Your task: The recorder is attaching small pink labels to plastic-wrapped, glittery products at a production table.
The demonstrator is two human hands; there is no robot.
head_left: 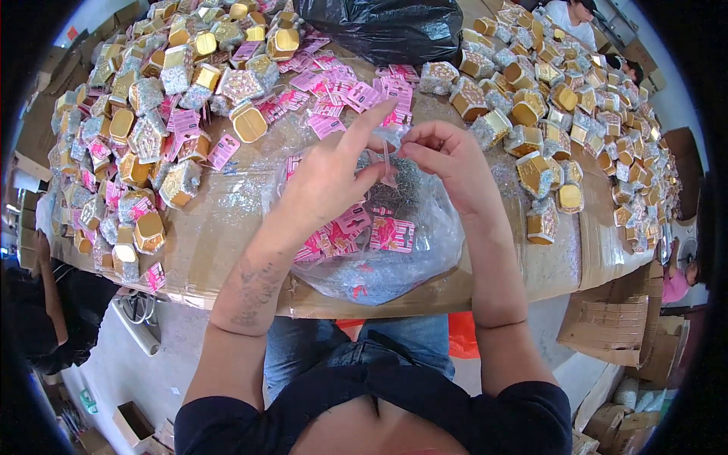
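Observation:
My left hand (327, 176) and my right hand (447, 158) meet over an open clear plastic bag (425, 250). Between their fingertips they pinch a small clear packet (389, 155) with a thin pink piece hanging from it. The left forefinger sticks out toward the far right. In the bag lie pink printed cards (391, 233) and a heap of small silver glittery pieces (394, 186). The bag rests on a cardboard-covered table (220, 235) right in front of me.
Several gold hexagonal boxes wrapped in glitter (152, 136) pile up at the left and at the right (561, 98). Loose pink cards (334, 87) lie at the far middle, a black plastic bag (387, 26) behind them. Cardboard boxes (614, 326) stand at lower right; other people sit around the edges.

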